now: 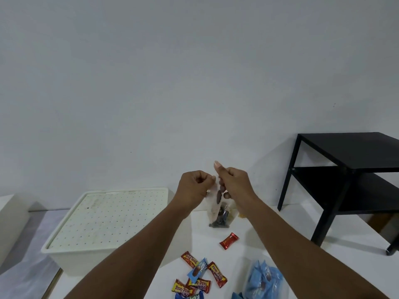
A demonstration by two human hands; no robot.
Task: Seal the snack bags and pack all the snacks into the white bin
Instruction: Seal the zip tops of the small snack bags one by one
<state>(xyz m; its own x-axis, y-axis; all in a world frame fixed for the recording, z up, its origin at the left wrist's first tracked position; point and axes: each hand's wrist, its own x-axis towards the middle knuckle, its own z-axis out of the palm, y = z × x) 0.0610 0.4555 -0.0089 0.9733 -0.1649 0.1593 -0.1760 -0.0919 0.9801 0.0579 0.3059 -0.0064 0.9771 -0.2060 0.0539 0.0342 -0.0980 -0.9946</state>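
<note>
I hold the clear snack bag point(218, 209) upright to the right of the white bin point(103, 221), its long axis vertical; my left hand point(194, 186) and right hand point(232, 181) both pinch its top edge, the bag hanging below the grip, so I judge sealing runs sideways along that edge

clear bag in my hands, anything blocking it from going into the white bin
Yes. The perforated lid sits closed on the white bin, covering its opening. The left hand and right hand both pinch the clear bag by its top.
</note>
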